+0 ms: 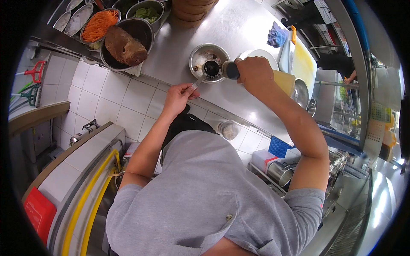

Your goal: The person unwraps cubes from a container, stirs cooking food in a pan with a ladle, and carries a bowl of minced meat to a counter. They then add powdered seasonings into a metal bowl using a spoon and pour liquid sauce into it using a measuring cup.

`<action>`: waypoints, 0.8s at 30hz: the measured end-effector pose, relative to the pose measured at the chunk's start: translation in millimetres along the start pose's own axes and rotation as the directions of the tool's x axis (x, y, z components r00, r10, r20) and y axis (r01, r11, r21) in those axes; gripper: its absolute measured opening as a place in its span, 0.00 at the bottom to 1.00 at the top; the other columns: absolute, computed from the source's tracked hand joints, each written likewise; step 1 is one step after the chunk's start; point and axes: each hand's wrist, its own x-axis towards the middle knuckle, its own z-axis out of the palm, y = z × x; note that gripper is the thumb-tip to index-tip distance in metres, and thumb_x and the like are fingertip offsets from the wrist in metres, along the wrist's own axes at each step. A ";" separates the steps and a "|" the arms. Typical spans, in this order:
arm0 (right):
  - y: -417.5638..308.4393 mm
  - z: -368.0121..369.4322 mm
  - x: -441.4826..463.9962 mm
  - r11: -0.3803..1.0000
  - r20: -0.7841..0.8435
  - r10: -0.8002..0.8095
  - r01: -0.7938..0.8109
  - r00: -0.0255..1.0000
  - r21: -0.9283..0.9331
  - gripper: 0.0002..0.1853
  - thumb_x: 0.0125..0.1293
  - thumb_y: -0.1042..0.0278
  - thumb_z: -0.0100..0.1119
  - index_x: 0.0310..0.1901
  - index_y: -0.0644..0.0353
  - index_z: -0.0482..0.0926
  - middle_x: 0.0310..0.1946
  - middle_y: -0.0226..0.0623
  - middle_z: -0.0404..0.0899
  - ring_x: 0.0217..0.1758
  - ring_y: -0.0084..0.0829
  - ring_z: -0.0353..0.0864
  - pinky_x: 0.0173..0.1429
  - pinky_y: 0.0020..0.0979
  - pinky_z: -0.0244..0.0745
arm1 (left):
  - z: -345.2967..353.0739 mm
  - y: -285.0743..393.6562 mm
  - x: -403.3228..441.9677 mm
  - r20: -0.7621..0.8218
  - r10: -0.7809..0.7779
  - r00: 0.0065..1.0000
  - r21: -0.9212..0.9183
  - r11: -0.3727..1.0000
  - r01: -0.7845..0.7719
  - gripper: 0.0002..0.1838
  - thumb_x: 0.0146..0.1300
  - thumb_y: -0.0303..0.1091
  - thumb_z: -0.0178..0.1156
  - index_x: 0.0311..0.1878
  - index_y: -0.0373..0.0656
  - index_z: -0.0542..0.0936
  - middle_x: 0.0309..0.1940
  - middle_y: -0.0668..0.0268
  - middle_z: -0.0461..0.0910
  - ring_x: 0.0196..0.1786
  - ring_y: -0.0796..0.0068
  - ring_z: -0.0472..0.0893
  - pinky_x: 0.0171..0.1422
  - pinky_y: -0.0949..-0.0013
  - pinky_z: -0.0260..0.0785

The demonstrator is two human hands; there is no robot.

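Note:
My left hand [180, 99] is closed on the pale handle of a measuring spoon [211, 68] with a round, dark bowl. That spoon is over a small metal bowl [192, 59], inside which lie whitish and brownish ingredients. Gripped in my right hand [256, 73] is a bottle [283, 82] of yellowish liquid, tipped on its side. Its dark neck end points at the spoon, close to it. Whether liquid is flowing I cannot tell. A white plate [270, 57] lies on the steel counter behind my right hand.
At upper left, a metal bowl [150, 34] holds a large brown piece of food [124, 45], beside shredded carrot [100, 24] and green vegetables [147, 14]. Bamboo steamers [192, 12] stand farther back. Right of the plate are a blue cloth [277, 35] and a yellowed cutting board [305, 55].

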 end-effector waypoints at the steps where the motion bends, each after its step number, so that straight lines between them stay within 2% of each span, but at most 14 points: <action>1: 0.1 -0.7 -0.1 1.000 0.015 0.006 -0.006 1.000 0.001 0.18 0.52 0.59 0.72 0.43 0.54 0.82 0.29 0.39 0.85 0.37 0.39 0.86 0.41 0.38 0.78 | 0.1 -0.3 0.1 0.000 0.001 1.000 0.001 1.000 -0.001 0.13 0.72 0.33 0.55 0.47 0.32 0.82 0.34 0.60 0.86 0.36 0.77 0.82 0.45 0.73 0.75; 24: 3.8 8.0 -6.6 0.997 0.005 0.028 -0.028 1.000 0.076 0.19 0.53 0.56 0.71 0.43 0.55 0.81 0.31 0.39 0.84 0.40 0.39 0.86 0.43 0.39 0.78 | -0.6 -1.5 3.9 0.014 -0.050 0.999 -0.062 0.997 0.051 0.14 0.72 0.34 0.56 0.48 0.31 0.82 0.35 0.59 0.86 0.37 0.75 0.84 0.47 0.73 0.76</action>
